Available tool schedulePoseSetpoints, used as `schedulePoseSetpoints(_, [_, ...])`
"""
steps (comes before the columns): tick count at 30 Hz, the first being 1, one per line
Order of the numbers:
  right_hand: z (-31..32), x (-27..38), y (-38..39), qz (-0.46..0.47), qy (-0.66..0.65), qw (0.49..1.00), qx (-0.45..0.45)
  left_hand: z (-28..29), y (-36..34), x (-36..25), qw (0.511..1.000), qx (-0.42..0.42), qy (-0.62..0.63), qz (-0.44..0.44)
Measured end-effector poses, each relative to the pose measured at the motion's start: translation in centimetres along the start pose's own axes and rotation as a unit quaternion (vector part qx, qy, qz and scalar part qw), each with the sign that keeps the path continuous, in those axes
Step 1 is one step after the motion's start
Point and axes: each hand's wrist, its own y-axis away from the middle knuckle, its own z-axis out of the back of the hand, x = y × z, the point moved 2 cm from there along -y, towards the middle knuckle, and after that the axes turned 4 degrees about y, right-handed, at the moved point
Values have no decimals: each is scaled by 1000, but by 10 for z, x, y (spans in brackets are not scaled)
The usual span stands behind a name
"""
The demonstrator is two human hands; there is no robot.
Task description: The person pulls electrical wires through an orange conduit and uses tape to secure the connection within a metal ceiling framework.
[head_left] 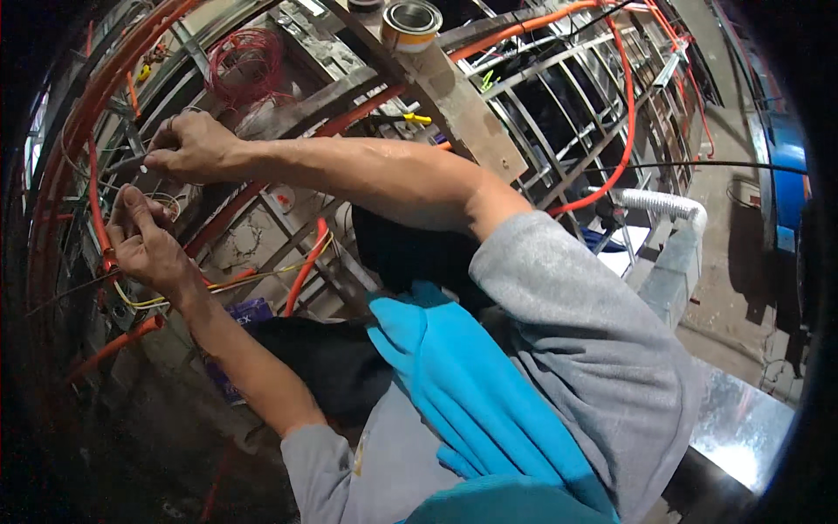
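While left hand (144, 240) grips wires (175, 293), right hand (188, 144) pinches tool (122, 163)

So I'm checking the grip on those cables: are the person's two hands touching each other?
Apart. The head view shows the right hand higher up and the left hand below it, with a strip of metal framing and thin wires visible between them.

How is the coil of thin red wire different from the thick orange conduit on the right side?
The red wire coil is thin and wound into many loops, while the orange conduit is thick and runs as one long curve. The coil hangs near the right hand; the conduit lies far from it. Both lie against the metal frame.
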Motion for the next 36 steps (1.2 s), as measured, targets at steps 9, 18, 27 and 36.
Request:
schedulePoseSetpoints(9, [6, 1, 0, 82, 23, 996, -21, 1, -4, 7, 998, 3, 55, 16])
schedulePoseSetpoints(18, [19, 19, 7, 22, -85, 996, 33, -12, 16, -21, 987, 60, -121, -91])
schedulePoseSetpoints(27, [30, 38, 10, -26, -157, 987, 27, 3, 44, -33, 938, 229, -252, -69])
schedulePoseSetpoints(36, [34, 45, 11, -12, -180, 983, 21, 44, 62, -14, 820, 488, -289, 85])
